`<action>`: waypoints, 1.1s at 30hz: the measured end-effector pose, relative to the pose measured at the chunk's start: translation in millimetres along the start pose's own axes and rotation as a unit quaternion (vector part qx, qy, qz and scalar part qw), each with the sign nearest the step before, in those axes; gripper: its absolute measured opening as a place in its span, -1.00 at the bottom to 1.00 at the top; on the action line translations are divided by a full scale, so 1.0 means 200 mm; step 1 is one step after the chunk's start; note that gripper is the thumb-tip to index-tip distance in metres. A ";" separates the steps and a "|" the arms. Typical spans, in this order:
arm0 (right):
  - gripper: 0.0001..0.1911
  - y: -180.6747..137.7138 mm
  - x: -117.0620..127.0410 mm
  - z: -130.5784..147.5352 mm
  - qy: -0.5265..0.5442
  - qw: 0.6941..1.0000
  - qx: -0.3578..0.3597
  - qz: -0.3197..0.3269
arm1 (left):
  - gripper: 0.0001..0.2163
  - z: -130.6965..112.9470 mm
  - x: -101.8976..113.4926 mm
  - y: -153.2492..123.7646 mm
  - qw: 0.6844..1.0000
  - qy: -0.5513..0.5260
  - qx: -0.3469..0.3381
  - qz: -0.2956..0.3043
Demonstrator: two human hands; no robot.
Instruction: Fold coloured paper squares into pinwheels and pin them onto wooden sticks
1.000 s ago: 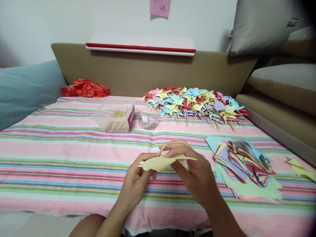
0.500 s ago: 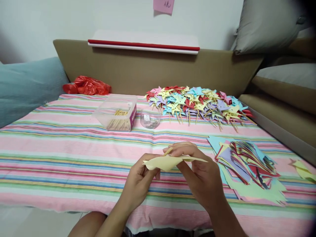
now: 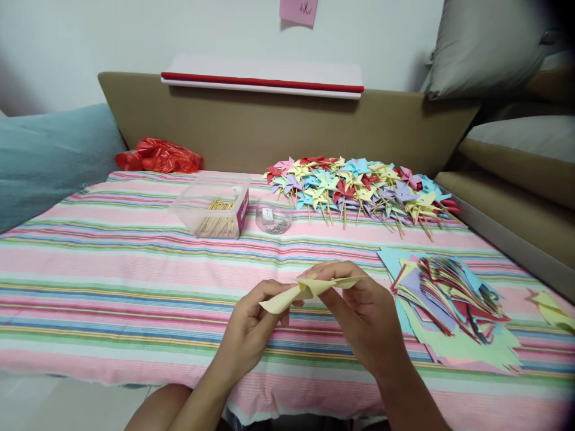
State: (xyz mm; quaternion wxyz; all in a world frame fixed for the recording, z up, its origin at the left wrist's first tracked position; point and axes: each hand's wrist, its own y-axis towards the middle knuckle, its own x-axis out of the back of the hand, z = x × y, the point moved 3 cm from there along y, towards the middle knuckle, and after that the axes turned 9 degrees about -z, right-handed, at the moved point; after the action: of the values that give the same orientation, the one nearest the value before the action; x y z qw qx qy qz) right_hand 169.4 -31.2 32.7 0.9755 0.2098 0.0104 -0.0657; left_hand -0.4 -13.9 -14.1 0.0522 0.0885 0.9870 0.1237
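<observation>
Folded yellow paper (image 3: pixel 287 297): sources of slipping, creasing and tearing

The left grip (image 3: pixel 249 323) is nearly closed, thumb and fingers pinching the paper's left wing; the right grip (image 3: pixel 366 320) is likewise nearly closed on its right part, fingers on the far side and thumb below. The sheet spans the gap between the two grips, apparently raised above the striped cloth (image 3: pixel 112 266), its middle gathered into a fold. Whether a stick lies behind that fold cannot be told. Judged from this hold, the chief hazard is loss of the fold: should either pinch slacken, the springy paper would probably open out. Too firm a pinch could instead crease the curved left wing, and grips drawn apart could tear the sheet near its middle. Beyond the left grip stands a clear box (image 3: pixel 245 209) of wooden sticks (image 3: pixel 218 222), and beside it a clear dish (image 3: pixel 261 222) of small metal pieces (image 3: pixel 282 226), which a careless forward reach might tip. To the right of the right grip lies a loose stack of coloured paper (image 3: pixel 449 293), liable to scatter if the forearm swings outward
</observation>
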 end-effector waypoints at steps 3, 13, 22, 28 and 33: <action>-0.96 0.00 0.00 0.00 0.020 1.000 -0.023 -0.007 | -0.87 0.00 0.01 0.00 1.000 0.000 -0.001 -0.002; -0.89 0.01 -0.02 -0.06 0.022 0.996 -0.072 -0.042 | -0.87 -0.01 0.00 0.00 0.999 -0.022 0.043 0.015; -0.58 0.04 -0.03 -0.18 0.078 0.964 -0.221 -0.125 | -0.78 0.07 -0.05 0.02 0.983 -0.086 0.156 -0.033; -0.57 -0.01 -0.07 -0.21 -0.202 0.954 -0.221 0.015 | -0.71 0.14 0.01 0.04 0.958 -0.134 0.201 -0.157; -0.62 -0.12 -0.23 -0.22 -0.280 0.928 -0.170 0.180 | -0.68 0.16 0.05 0.04 0.931 -0.180 0.223 -0.224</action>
State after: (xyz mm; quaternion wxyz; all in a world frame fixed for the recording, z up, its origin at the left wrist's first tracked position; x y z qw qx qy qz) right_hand 121.7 -29.1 -16.1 0.9553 0.0121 -0.2898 0.0579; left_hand -4.0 3.3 -44.6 0.2338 -0.1050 0.9574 -0.1328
